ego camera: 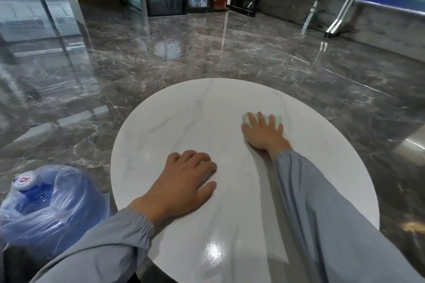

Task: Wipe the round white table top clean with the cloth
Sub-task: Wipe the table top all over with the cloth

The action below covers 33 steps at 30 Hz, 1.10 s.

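One pale green cloth [245, 120] lies flat on the far right part of the round white table top [195, 119], almost all of it under the right hand [264, 133]. That hand's fingers are spread and straight and the palm presses down, with nothing pinched. Only the cloth's edges peek out past the fingers. Closer in, the left hand [186, 179] rests on bare table near the middle, fingers loosely bent and holding nothing, and it looks to be bracing. By my read this is mid-wipe, though the glossy top doesn't show which parts are done. Now the risks: with a flat palm and no grip, a quick sweep could bunch the cloth or leave it behind. Too much weight near the rim might rock the table. Off to the left, a plastic-wrapped blue water bottle [46, 202] stands on the dark polished floor [207, 53], just beside the rim.
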Each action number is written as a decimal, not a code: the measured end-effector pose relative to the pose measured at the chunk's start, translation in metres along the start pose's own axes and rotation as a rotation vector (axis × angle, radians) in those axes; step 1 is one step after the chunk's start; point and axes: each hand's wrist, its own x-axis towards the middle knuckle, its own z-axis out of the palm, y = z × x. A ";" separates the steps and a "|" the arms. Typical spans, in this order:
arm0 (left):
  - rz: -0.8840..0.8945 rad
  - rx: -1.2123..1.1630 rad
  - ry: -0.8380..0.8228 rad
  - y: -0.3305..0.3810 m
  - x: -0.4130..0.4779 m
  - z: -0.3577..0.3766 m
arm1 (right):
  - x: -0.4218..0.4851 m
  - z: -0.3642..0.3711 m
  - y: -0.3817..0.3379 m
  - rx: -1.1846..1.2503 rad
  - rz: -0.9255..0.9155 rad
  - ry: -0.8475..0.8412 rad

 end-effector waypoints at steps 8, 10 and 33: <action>-0.042 -0.010 0.014 0.000 0.000 0.009 | 0.008 -0.011 0.054 0.005 -0.107 0.065; -0.047 -0.001 0.012 0.002 0.000 0.011 | 0.011 -0.020 0.097 0.049 0.100 0.103; -0.083 0.021 -0.011 0.007 0.004 0.008 | 0.034 -0.037 0.117 0.083 0.300 0.081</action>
